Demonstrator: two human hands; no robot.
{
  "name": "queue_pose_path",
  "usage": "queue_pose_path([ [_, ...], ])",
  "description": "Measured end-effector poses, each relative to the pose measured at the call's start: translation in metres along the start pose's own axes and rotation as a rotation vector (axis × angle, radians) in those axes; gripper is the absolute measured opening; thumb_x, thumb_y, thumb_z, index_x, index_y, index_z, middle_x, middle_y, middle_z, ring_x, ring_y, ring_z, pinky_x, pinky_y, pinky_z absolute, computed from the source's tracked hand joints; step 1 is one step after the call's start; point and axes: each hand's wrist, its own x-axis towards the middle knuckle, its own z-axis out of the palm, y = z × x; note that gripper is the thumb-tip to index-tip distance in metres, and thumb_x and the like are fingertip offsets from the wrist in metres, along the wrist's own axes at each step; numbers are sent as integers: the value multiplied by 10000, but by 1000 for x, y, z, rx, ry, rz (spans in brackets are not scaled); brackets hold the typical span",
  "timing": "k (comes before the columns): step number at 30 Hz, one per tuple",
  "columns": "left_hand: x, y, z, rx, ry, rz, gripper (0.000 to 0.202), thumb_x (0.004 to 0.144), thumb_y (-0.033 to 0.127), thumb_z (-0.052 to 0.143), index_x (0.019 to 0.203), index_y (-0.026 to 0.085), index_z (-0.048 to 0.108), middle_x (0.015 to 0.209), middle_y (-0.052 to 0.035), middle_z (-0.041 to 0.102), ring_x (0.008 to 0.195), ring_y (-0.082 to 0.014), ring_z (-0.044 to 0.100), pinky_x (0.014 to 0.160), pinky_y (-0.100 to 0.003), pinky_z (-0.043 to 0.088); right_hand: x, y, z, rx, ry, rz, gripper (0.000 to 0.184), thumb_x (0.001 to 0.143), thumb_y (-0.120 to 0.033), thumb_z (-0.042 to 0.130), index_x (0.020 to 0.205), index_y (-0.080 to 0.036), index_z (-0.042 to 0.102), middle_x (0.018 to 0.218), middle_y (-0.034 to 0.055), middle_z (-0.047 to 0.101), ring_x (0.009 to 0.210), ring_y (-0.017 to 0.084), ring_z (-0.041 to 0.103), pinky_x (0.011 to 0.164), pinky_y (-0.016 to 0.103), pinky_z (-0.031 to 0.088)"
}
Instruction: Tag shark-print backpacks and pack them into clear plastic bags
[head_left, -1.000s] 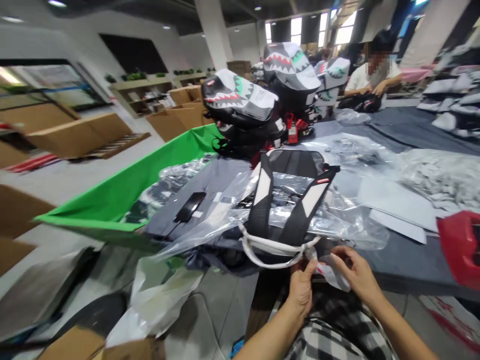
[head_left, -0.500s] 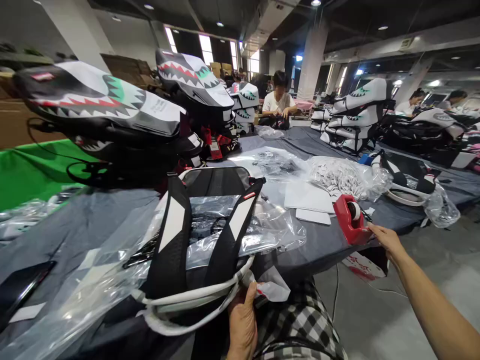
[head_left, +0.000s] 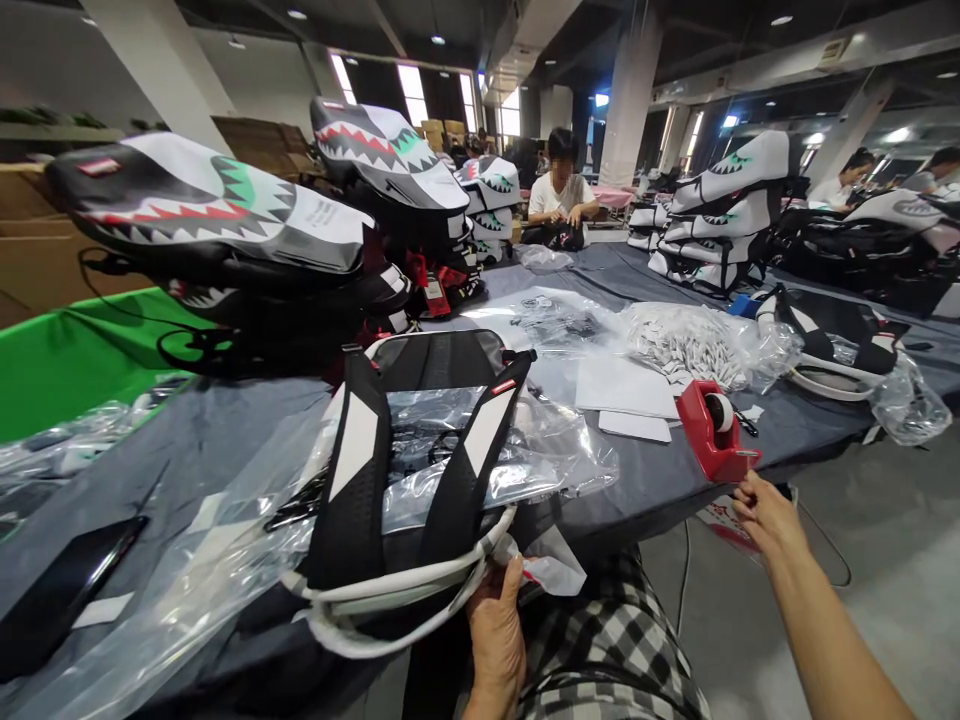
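Note:
A black backpack (head_left: 357,520) with white-panelled shoulder straps lies straps-up in front of me, its near rim edged in white. At that rim, my left hand (head_left: 496,625) has its thumb pressed over a crumpled whitish plastic sheet (head_left: 559,572) with a red mark; the other fingers are mostly hidden. Over the backpack's middle lies a clear plastic bag (head_left: 431,425). To the right, a red tape dispenser (head_left: 705,440) holding a tape roll (head_left: 718,411) sits by the table edge. My right hand (head_left: 772,515) pinches at its cutter end, where the tape comes out; the clear strip barely shows.
Shark-print backpacks (head_left: 217,205) are piled at the left, more (head_left: 731,210) at the back right. White cards (head_left: 626,385) and a bag of small white pieces (head_left: 682,340) lie mid-table. A dark phone-like slab (head_left: 67,580) lies left. A co-worker (head_left: 561,195) sits opposite.
The view has shifted slightly, so things sit a little differently in the frame. My right hand's fingers have curled closer together below the dispenser's cutter end. My left hand keeps its place at the backpack.

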Motion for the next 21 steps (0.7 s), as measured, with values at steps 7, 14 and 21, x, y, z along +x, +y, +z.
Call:
queue_pose_path([
  [7,-18,14,7,-29,-40,40,527,628,519,856,1022,212,688,1016,-90,748,1067,-317,682,1083,-470,459,-109,-26,123,53,-947,39,521,865,-658,655,696,-212,444,535,-87,309,489,75,246,458,204,243],
  [14,-18,26,12,-169,-177,151,653,674,561,854,1194,198,698,1223,-120,726,1238,-308,628,1145,-430,419,-126,-32,200,-472,-1205,-725,376,990,-513,441,773,-222,540,660,5,615,581,145,529,563,260,358],
  [21,-20,24,9,-269,-194,116,711,701,564,840,1296,216,666,1322,-107,687,1335,-306,562,1211,-437,353,-118,-22,212,-794,-1103,-899,164,957,-336,454,924,-253,592,690,22,691,585,191,635,535,263,343],
])
